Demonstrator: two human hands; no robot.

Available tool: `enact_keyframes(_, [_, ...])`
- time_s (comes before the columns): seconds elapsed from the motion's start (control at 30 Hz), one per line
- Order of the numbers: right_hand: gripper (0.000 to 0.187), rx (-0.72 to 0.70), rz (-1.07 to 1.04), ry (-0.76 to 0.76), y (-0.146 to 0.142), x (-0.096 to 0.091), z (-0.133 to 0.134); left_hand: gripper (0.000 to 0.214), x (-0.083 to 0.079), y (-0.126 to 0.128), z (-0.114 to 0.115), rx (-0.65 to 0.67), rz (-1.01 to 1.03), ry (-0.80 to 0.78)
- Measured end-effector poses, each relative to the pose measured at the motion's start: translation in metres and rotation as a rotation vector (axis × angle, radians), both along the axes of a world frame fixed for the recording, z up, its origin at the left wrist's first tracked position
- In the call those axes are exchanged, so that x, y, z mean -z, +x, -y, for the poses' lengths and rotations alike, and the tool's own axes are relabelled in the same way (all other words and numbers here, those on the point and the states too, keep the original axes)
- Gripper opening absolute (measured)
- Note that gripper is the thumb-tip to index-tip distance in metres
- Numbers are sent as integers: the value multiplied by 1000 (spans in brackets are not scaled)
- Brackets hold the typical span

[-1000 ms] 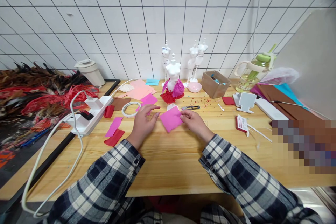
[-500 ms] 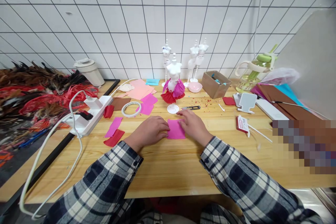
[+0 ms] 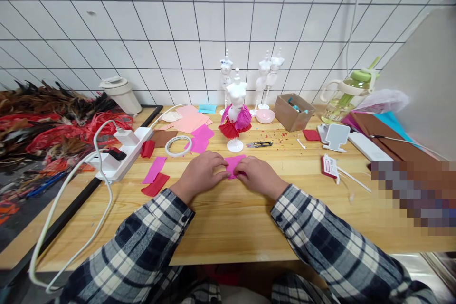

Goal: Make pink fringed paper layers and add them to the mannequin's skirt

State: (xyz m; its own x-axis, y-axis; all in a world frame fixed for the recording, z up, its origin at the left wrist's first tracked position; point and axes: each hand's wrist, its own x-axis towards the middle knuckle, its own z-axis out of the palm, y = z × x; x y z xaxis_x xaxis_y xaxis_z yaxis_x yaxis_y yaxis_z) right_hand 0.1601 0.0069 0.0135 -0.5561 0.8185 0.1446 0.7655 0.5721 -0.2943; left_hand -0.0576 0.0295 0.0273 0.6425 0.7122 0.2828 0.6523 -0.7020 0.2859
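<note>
A magenta square of crepe paper (image 3: 233, 165) lies on the wooden table between my hands. My left hand (image 3: 202, 175) has its thumb and fingers closed at the paper's left edge. My right hand (image 3: 259, 175) pinches the right side near the lower corner, and its curled fingers cover part of the sheet. The near edge looks gathered or folded up. Just behind stands a white mini dress form (image 3: 237, 89) with a magenta puffed piece and a red fringed skirt (image 3: 234, 128). Black thread snips (image 3: 261, 144) rest to its right.
Left are a tape roll (image 3: 178, 146), magenta and red paper scraps (image 3: 155, 184) and a power strip (image 3: 124, 161) with looping cables. More dress forms (image 3: 263, 76), a pink bowl (image 3: 265, 116) and a cardboard box (image 3: 294, 113) stand behind. A bottle (image 3: 347, 97) and phone stand (image 3: 337, 136) are right.
My right hand has come down to the paper's near right side, its fingers curling in. The paper's near edge has moved up and the sheet looks shorter. My left hand stays at the left edge.
</note>
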Motion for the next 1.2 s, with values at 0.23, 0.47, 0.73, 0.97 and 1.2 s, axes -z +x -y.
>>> enact_keyframes(0.23, [19, 36, -24, 3, 6, 1, -4, 18, 3, 9, 6, 79, -91, -120])
enact_keyframes(0.47, [21, 126, -102, -18, 8, 3, -5, 26, -4, -34, -22, -478, -104, 149])
enact_keyframes(0.73, [14, 149, -54, -34, 8, -3, -4, 40, 8, 14, 3, -83, 156, 81])
enact_keyframes(0.97, [14, 84, -34, -57, 5, 0, -2, 25, 12, 26, 11, -30, -7, -108])
enact_keyframes(1.2, [17, 97, 23, -97, 3, -6, -1, 21, -9, -2, 0, -401, 64, 215])
